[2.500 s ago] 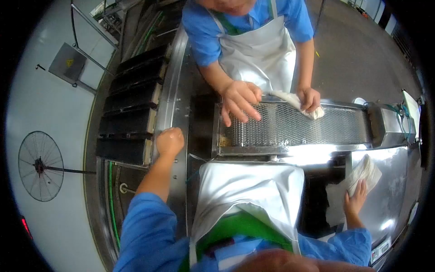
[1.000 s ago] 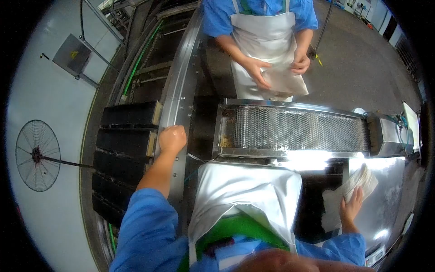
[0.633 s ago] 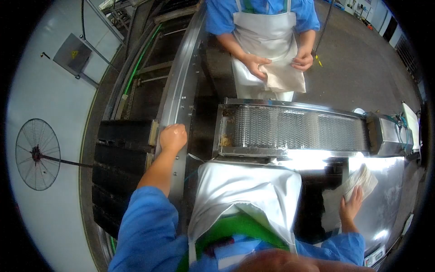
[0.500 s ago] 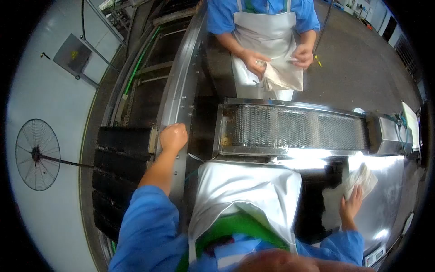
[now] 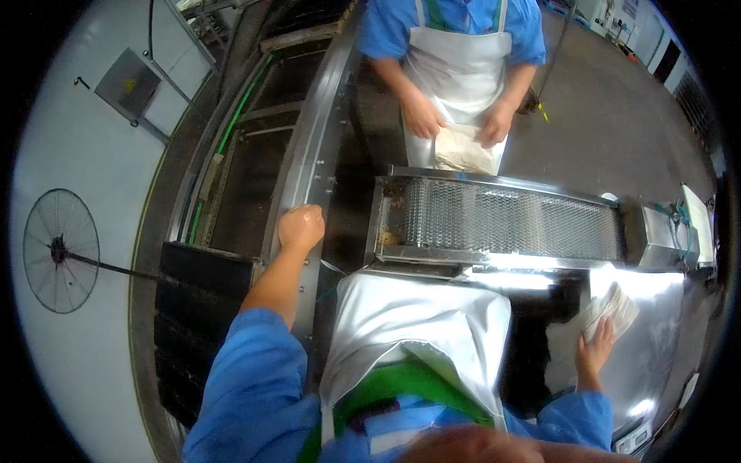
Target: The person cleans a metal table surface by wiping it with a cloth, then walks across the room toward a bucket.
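Observation:
My left hand [image 5: 301, 226] is closed like a fist on the long steel rail [image 5: 309, 147] at the side of the conveyor. Over on the right, my right hand [image 5: 597, 347] holds a folded, off-white cloth [image 5: 615, 309] against a shiny steel panel [image 5: 644, 339]. Its fingers lie along the cloth, and the thumb is hard to see. In front of me a mesh belt [image 5: 509, 216] runs inside a steel frame. Beyond it stands a co-worker, whose two hands hold another off-white cloth [image 5: 463, 148] just behind the frame's far edge.
A conveyor with dark slats [image 5: 202, 309] runs along my left. Past it, a wall fan [image 5: 62, 251] and a grey box [image 5: 130, 86] are at the white wall. A steel housing [image 5: 665, 234] with cables ends the mesh belt on the right. Dark floor [image 5: 617, 123] stretches behind the co-worker.
The co-worker's hands and cloth have come down closer to the mesh belt's frame. My view has shifted slightly; both my hands keep nearly the same places.

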`<control>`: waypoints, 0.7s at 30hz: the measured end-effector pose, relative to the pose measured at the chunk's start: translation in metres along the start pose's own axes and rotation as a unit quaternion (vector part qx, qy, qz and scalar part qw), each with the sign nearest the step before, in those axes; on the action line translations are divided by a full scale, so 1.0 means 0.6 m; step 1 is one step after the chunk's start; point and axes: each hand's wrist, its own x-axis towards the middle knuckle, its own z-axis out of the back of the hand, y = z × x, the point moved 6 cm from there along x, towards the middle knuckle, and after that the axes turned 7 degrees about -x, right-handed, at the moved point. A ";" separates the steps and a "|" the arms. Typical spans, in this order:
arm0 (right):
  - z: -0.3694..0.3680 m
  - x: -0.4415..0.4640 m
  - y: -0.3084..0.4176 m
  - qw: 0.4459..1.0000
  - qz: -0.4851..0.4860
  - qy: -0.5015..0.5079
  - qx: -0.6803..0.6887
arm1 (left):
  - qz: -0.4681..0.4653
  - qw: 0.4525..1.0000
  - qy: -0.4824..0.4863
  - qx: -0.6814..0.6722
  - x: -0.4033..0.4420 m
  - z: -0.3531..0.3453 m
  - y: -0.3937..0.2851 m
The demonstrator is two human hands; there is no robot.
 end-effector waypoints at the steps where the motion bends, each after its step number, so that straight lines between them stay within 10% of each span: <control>1: -0.001 0.001 -0.002 1.000 0.002 -0.002 0.001 | -0.003 1.000 -0.006 -0.009 0.000 0.002 -0.001; 21: 0.014 -0.003 0.007 1.000 0.016 -0.003 0.003 | -0.007 1.000 0.003 0.014 0.000 -0.017 0.009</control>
